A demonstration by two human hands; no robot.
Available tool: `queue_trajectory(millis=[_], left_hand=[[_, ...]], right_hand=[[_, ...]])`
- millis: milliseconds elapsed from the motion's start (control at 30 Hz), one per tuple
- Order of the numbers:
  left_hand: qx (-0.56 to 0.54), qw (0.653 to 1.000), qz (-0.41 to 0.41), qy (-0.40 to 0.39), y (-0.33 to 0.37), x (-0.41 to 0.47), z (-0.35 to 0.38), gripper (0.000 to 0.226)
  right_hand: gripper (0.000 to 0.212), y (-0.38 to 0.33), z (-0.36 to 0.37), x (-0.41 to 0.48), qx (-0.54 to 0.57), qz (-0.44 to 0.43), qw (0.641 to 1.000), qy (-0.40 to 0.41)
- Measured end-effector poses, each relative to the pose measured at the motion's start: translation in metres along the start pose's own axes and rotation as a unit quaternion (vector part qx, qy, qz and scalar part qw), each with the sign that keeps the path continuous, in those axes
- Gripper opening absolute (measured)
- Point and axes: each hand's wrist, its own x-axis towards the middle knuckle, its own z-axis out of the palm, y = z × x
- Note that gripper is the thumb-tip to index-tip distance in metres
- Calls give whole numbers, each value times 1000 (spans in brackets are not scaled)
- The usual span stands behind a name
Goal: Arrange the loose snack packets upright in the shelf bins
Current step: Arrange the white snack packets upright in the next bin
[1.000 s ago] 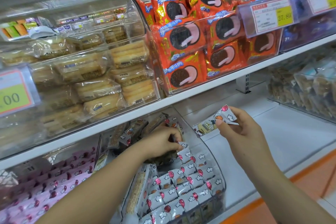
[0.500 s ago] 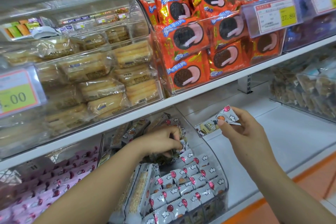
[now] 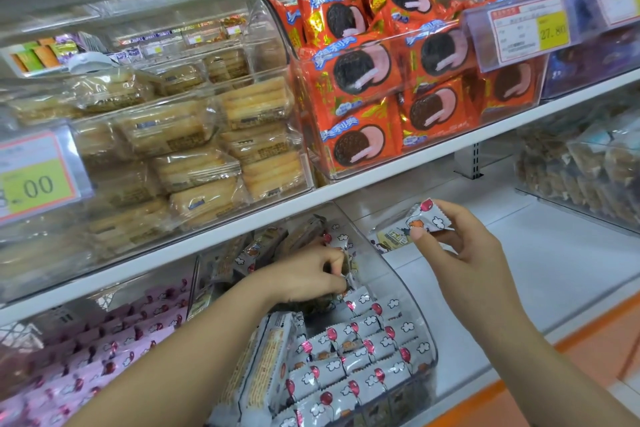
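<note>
Two hands share the job: the left hand (image 3: pixel 304 276) reaches inside the clear bin (image 3: pixel 388 274), fingers (image 3: pixel 330 262) pinching a packet (image 3: pixel 349 282), probably to stand it up. The right hand (image 3: pixel 462 253) hovers just right of the bin, pinching a spare packet (image 3: pixel 420 220), likely next in.

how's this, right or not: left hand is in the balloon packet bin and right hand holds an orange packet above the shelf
Not quite. In the head view the right hand holds a white balloon packet, not an orange one, above the shelf; the left hand is in the bin.
</note>
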Motion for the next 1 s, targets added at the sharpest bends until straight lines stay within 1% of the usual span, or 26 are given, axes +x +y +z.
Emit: queue_trajectory(millis=[100, 267, 367, 467, 533, 600, 667, 733, 767, 833, 900, 933, 1000], left_hand=[[4, 1000, 13, 14, -3, -1, 3, 23], [-18, 998, 29, 45, -5, -2, 8, 25], [-49, 998, 26, 35, -8, 0, 8, 27], [-83, 996, 11, 28, -10, 1, 9, 26], [-138, 990, -10, 10, -13, 2, 11, 26], [-186, 982, -22, -13, -12, 2, 12, 23], [-142, 990, 3, -15, -11, 2, 10, 17], [-94, 995, 27, 4, -12, 2, 8, 9], [-89, 995, 29, 16, -12, 1, 7, 12], [-89, 995, 34, 25, -12, -1, 8, 26], [-49, 998, 41, 18, -7, 0, 10, 38], [-35, 999, 40, 12, -5, 0, 10, 41], [-35, 999, 32, 3, -1, 2, 12, 40]], right_hand=[[28, 1, 1, 0, -10, -2, 1000, -3], [19, 4, -1, 2, -15, 1, 1000, 10], [23, 4, 0, 2, -20, -2, 1000, 12], [32, 1, 5, 0, -26, -31, 999, 4], [29, 3, 8, -1, -44, -46, 998, -7], [25, 6, 9, -2, -55, -44, 997, -15], [24, 8, 9, -2, -55, -39, 998, -18], [25, 8, 8, -1, -45, -37, 998, -17], [26, 8, 7, -1, -41, -37, 998, -17], [26, 7, 6, -1, -35, -39, 998, -16], [26, 7, 6, -1, -34, -42, 998, -18], [26, 7, 6, -1, -33, -42, 998, -20], [27, 7, 6, -1, -29, -39, 999, -18]])
